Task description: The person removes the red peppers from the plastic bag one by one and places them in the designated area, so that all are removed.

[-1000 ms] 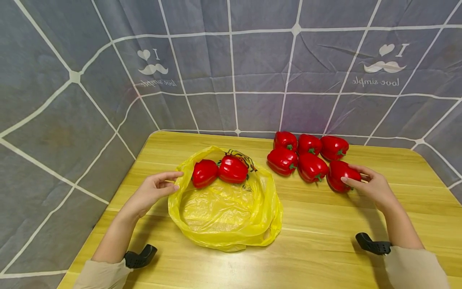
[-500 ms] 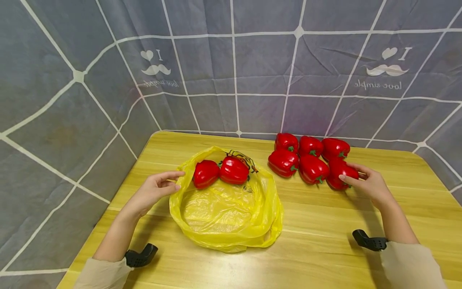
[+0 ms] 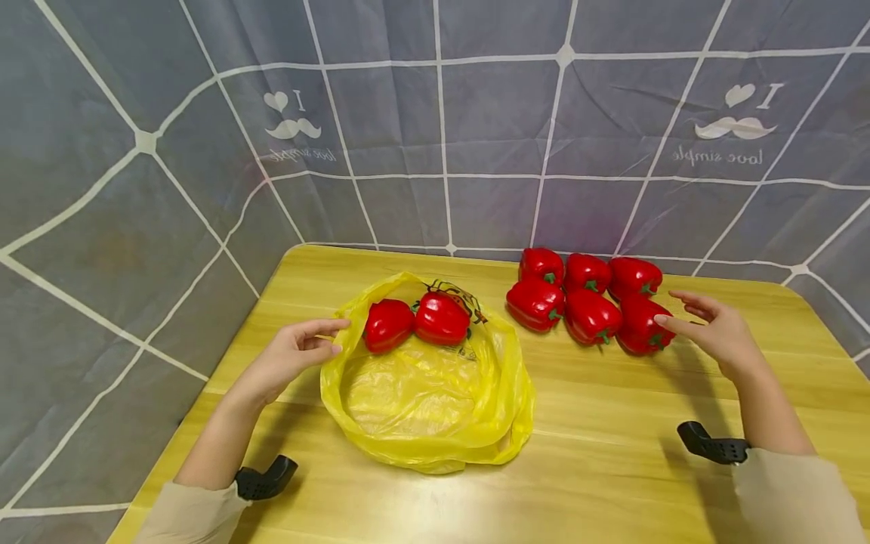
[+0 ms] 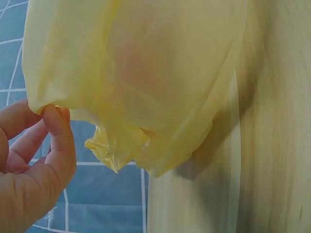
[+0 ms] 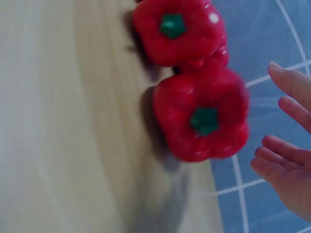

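My left hand [image 3: 294, 353] pinches the left rim of a yellow plastic bag [image 3: 424, 446], thumb and fingertips on the thin film [image 4: 160, 97]. Inside the bag's wide mouth lie two red bell peppers, one [image 3: 389, 326] by the left wall and another [image 3: 442, 319] beside it. On the right, my right hand [image 3: 720, 332] hovers with spread fingers beside the nearest red bell pepper [image 3: 642, 325]. In the right wrist view a gap shows between the fingers and that pepper [image 5: 201, 114], whose green stem faces the camera.
Several more red bell peppers stand in two rows at the back right, among them a front-left one [image 3: 535, 304] and a back-right one [image 3: 634, 276]. A grey cloth with white lines [image 3: 489, 121] hangs behind the wooden table [image 3: 578, 468].
The right hand pushed the nearest pepper up against its neighbours, then let go and drew back to the right. The left hand stays at the bag's rim.
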Motion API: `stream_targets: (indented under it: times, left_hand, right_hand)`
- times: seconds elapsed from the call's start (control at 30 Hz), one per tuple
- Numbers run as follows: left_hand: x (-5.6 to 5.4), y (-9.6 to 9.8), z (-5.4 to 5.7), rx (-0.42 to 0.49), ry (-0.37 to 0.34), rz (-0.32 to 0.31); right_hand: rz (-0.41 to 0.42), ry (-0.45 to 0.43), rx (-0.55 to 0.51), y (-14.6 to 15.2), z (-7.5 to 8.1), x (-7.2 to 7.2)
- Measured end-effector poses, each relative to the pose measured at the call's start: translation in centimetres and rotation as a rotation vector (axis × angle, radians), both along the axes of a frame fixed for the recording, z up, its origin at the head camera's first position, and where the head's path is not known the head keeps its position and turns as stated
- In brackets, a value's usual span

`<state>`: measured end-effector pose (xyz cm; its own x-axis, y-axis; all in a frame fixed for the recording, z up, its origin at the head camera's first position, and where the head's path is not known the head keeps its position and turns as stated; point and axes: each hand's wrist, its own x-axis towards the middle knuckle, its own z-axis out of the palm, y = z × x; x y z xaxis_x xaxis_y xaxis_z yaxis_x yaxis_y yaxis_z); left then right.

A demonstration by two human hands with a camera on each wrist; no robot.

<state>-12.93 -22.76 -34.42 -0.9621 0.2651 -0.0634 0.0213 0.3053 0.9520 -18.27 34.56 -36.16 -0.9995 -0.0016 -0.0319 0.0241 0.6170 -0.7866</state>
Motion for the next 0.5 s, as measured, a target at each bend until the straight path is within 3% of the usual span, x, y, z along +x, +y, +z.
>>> stream_targets:
  times: [0.2, 0.4, 0.5]
  left_hand:
    - [0.1, 0.1, -0.1, 0.01, -0.011, -0.001]
    - [-0.1, 0.4, -0.1, 0.008, -0.007, -0.003]
    - [0.1, 0.4, -0.1, 0.009, -0.018, -0.011]
  right_hand:
    - [0.043, 0.048, -0.023, -1.5, 2.0, -0.1]
    - [0.104, 0.114, -0.16, -3.9, 3.5, -0.6]
    - [0.131, 0.105, -0.186, -5.2, 4.3, -0.8]
